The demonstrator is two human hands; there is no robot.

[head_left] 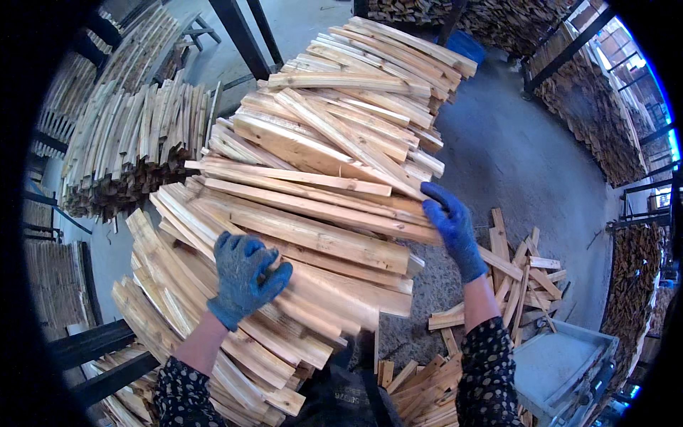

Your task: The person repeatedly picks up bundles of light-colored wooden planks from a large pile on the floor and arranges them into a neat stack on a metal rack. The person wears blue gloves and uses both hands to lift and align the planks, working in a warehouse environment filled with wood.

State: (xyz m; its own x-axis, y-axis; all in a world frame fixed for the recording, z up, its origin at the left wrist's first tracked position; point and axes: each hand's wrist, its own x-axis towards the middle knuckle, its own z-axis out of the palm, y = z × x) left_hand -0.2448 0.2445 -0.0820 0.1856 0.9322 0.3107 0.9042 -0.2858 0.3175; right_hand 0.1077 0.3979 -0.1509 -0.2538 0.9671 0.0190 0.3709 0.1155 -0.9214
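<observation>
A broad pile of pale sawn wooden planks point(320, 231) lies across the middle in front of me. My right hand point(455, 228), in a blue work glove, is closed on the right end of a long narrow plank point(313, 203) on top of the pile. My left hand point(245, 276), in a worn blue-grey glove, is over the nearer planks at the left. Its fingers are bent, with the thumb apart from them, and nothing shows between them. A wider board point(299, 146) and a slanting plank point(341, 135) lie farther back on the pile.
Loose wood pieces point(523, 277) lie scattered on the concrete floor at right. A grey metal cart point(562, 363) stands at lower right. Another plank stack point(142, 132) is at left. Dark metal posts point(242, 35) rise behind. Tall wood stacks point(590, 107) line the right.
</observation>
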